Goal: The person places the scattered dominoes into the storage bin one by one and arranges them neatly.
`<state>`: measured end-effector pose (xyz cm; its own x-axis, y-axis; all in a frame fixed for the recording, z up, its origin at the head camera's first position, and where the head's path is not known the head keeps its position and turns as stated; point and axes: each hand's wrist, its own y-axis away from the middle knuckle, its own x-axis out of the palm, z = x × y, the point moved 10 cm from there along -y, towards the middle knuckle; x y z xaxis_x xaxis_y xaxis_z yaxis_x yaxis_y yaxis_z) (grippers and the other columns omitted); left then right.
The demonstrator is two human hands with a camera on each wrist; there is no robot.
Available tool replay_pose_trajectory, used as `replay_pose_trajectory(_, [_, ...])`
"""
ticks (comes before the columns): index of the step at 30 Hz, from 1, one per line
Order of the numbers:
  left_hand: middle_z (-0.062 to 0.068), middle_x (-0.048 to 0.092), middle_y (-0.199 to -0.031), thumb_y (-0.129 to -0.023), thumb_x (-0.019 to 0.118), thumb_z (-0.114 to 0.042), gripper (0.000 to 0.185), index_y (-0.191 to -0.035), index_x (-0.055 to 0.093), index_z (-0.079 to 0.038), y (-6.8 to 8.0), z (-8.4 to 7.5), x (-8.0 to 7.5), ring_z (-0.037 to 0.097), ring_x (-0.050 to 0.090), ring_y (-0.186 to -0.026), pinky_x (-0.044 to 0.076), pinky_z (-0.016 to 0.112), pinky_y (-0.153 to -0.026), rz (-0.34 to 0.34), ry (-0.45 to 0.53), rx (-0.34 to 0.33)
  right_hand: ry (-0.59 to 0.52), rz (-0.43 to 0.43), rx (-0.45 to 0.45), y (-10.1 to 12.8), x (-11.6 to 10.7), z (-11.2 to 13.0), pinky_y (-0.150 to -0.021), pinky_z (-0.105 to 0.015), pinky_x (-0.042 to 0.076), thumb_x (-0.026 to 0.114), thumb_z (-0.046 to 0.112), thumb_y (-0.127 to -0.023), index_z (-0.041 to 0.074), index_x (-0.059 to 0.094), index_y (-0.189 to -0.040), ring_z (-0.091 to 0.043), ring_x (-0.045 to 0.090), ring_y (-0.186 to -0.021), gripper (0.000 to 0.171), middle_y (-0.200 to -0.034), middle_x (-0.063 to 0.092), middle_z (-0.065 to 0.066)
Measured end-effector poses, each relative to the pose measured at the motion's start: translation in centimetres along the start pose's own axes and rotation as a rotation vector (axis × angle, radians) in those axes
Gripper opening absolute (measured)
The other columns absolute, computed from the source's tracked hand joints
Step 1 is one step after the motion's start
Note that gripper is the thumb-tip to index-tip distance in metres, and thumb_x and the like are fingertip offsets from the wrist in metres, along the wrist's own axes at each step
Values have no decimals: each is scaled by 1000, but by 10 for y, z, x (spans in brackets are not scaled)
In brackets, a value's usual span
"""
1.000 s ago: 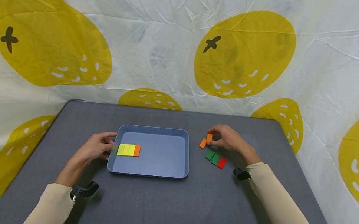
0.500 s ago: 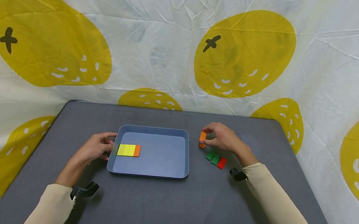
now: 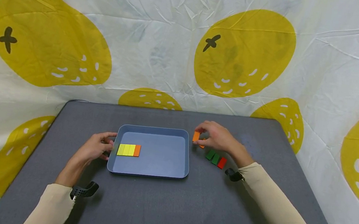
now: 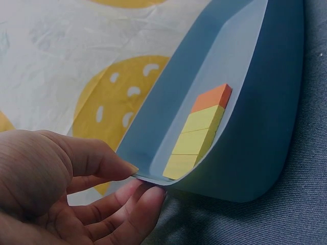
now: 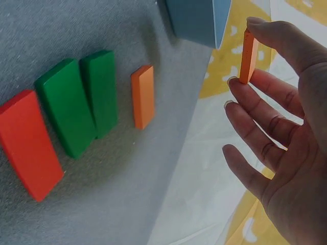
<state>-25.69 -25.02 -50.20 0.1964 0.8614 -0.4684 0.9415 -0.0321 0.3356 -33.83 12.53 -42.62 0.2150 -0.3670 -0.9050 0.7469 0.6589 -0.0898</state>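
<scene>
My right hand pinches an orange domino-like block between thumb and fingertips, raised above the table just right of the blue-grey tray. At the tray's left side, my left hand pinches the rim, its thumb and fingers on either side in the left wrist view. Three yellow blocks lie side by side in the tray's left part, with an orange block against their right end. On the table below the right hand lies another orange block, partly hidden in the head view.
Two green blocks and a red block lie in a slanted row right of the tray. Everything stands on a grey cloth-covered table. A white curtain with yellow fruit prints hangs behind it.
My right hand has moved left with the orange block, passing over the other orange block toward the tray. The left hand and the tray have stayed in place.
</scene>
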Motion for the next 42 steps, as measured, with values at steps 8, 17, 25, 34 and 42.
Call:
replay_pose_trajectory(8, [26, 52, -122, -100, 56, 0, 56, -154, 40, -2, 0, 1, 0, 32, 62, -95, 61, 38, -68, 0, 1, -2, 22, 7, -7, -6, 0, 17, -85, -43, 54, 83, 38, -84, 13, 72, -120, -20, 61, -108, 46, -110, 66, 1])
replay_pose_trajectory(17, [24, 53, -120, -100, 57, -1, 56, -153, 41, -3, -1, 2, -1, 30, 60, -93, 60, 38, -68, -1, 0, -2, 30, 42, -38, -17, 6, 34, -86, -41, 53, 83, 34, -84, 16, 72, -116, -21, 60, -106, 39, -110, 66, 2])
replay_pose_trajectory(25, [24, 53, -120, -100, 57, -2, 56, -153, 42, -3, 0, 1, -1, 30, 60, -93, 61, 37, -68, -11, -13, -11, 65, 87, -68, -26, 15, 50, -86, -39, 53, 84, 38, -83, 15, 72, -118, -21, 59, -107, 43, -112, 66, 2])
replay_pose_trajectory(34, [24, 53, -119, -99, 57, -2, 56, -153, 42, -3, 0, 1, -1, 30, 59, -93, 61, 38, -68, -7, -13, -10, 118, 131, -136, -40, 27, 73, -87, -37, 53, 81, 43, -84, 16, 72, -115, -17, 58, -103, 42, -110, 67, 2])
replay_pose_trajectory(42, [25, 53, -120, -100, 57, -3, 56, -153, 41, -3, 0, 2, -1, 31, 60, -93, 61, 38, -68, -5, -6, -5, 160, 184, -182, -53, 40, 97, -86, -36, 52, 82, 43, -84, 15, 72, -115, -18, 58, -101, 43, -109, 67, 0])
